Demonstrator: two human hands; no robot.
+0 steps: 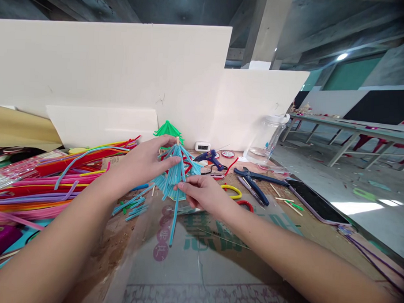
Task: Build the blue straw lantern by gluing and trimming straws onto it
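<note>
Craft workshop; glue gun [215, 160], pliers [257, 189]

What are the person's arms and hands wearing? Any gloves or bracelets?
No gloves: the left hand and right hand are bare. The left forearm and right forearm are bare too, with no watch or bracelet showing. No sleeves are in view.

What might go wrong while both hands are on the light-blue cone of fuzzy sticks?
The long blue fuzzy strip at the right hand might bend, since its lower end is free. The navy-blue glue gun lies close to the cone and may get bumped. The black phone lies by the brown table's edge and could be pushed off.
</note>
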